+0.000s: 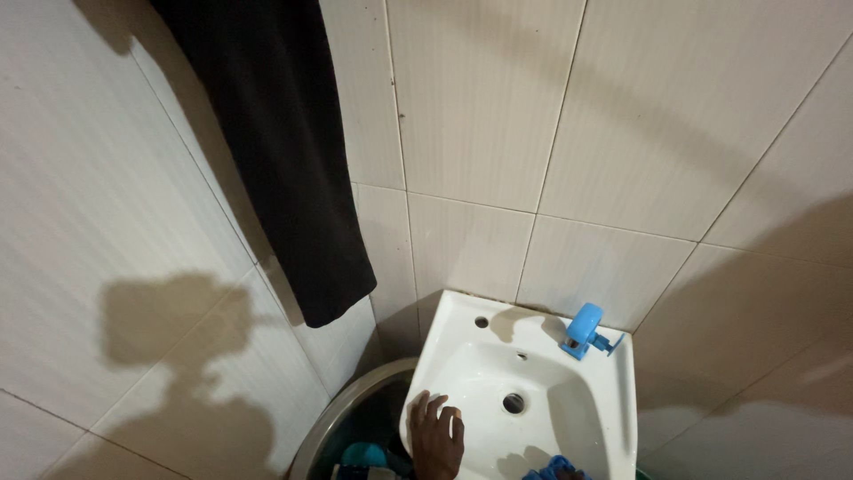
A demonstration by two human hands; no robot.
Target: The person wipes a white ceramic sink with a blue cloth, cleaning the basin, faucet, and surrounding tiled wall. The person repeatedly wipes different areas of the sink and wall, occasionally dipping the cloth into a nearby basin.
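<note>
White porcelain is filling the lower middle of our view: a small wash basin mounted in a tiled corner. We are resting our left hand on its front left rim, fingers spread and loose, gripping nothing. Our right hand is barely showing at the bottom edge beside something blue; we cannot tell its grip. A blue tap is sitting at the basin's back right. Black cloth is hanging on the wall, upper left.

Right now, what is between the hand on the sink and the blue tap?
In the head view, only bare white basin with its drain hole lies between the left hand and the blue tap.
</note>
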